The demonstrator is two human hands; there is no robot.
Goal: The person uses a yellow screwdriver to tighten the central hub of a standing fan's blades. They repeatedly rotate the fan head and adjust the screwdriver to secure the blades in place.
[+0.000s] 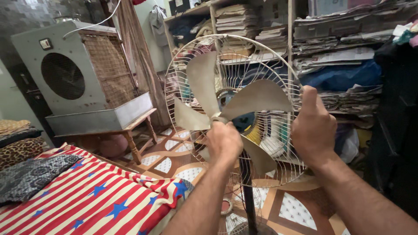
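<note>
I stand facing a pedestal fan point(235, 113) with its front cover off, so the blades point(257, 98) are bare in front of the rear wire guard point(270, 56). My left hand point(224, 141) is at the centre of the fan, its fingers closed around the hub where the blades meet; the hub itself is hidden under my fist, so I cannot see just what the fingertips press on. My right hand point(313, 128) is out at the right edge of the guard, fingers wrapped around the rim and wires, thumb pointing up. The hub's axis points straight toward me, out of the plane of the guard, and the left hand sits on that axis while the right hand is off to the side, holding the frame. So the left hand is the one on the blades, the right the one on the guard, and the two are well apart across half the fan. The stand point(249, 204) drops below my left wrist to the patterned floor point(296, 209). Near on the left is a bed with a striped, starred sheet point(87, 196); far left, a metal air cooler point(74, 74) on a wooden stand; shelves of stacked papers point(339, 48) stand behind the fan.
</note>
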